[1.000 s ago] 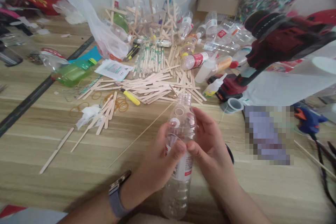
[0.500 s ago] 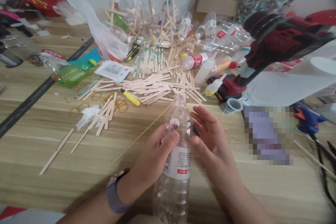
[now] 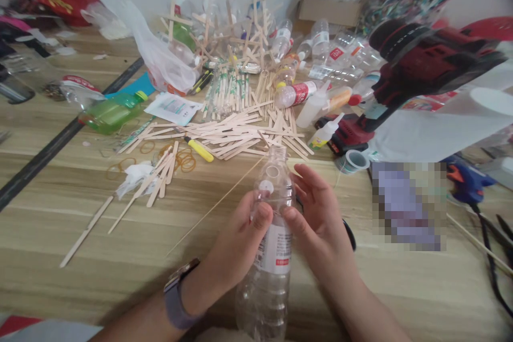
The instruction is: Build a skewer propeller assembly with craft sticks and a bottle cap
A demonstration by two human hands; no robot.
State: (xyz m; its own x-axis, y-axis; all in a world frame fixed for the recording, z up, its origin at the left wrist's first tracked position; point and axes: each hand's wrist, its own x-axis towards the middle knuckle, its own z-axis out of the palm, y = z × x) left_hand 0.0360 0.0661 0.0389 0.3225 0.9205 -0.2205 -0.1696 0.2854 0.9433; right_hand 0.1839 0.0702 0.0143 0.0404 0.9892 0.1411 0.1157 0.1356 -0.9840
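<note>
My left hand [image 3: 236, 243] is curled around the left side of a clear, ribbed plastic bottle with a white-and-red label [image 3: 277, 248], thumb across its front above the label. The bottle stands between my palms, capless neck pointing away from me. My right hand [image 3: 323, 219] is loosely cupped, half open along the bottle's right side, thumb tip at its edge; whether it grips, I cannot tell. A thin, pale wooden stick [image 3: 215, 207] lies beyond my left hand on the wood-grained table [image 3: 132, 288].
</note>
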